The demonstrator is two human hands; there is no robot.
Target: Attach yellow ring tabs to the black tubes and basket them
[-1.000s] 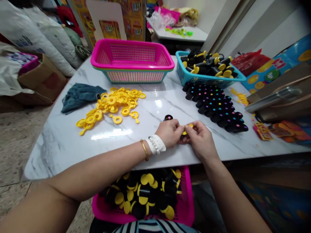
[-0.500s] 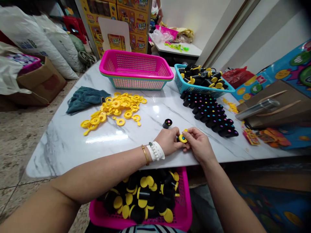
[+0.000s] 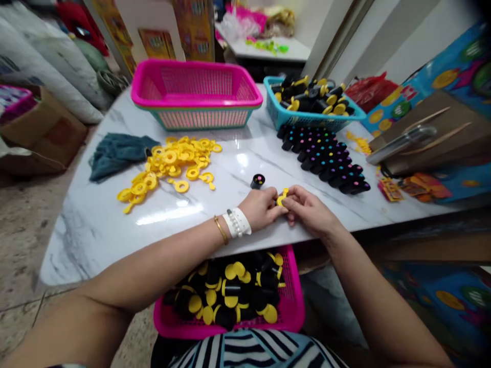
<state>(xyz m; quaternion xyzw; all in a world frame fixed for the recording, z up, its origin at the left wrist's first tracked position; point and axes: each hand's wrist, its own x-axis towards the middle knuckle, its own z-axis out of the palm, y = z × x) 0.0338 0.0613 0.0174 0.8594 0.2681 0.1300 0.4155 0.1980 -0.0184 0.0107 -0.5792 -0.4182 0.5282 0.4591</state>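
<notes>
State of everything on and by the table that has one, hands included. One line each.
Left hand: curled beside the yellow ring piece, grip partly hidden
Right hand: pinching the yellow ring piece
Yellow ring piece: between both hands
Lone black cylinder: upright
Yellow pieces: loose heap
Cloth: crumpled
Black cylinders: close rows
Blue basket: filled
Upper pink basket: stacked
Lower pink basket: holding black-and-yellow pieces

yel cap (image 3: pixel 283 198), gray-marbled wht tbl (image 3: pixel 102 225)
</notes>
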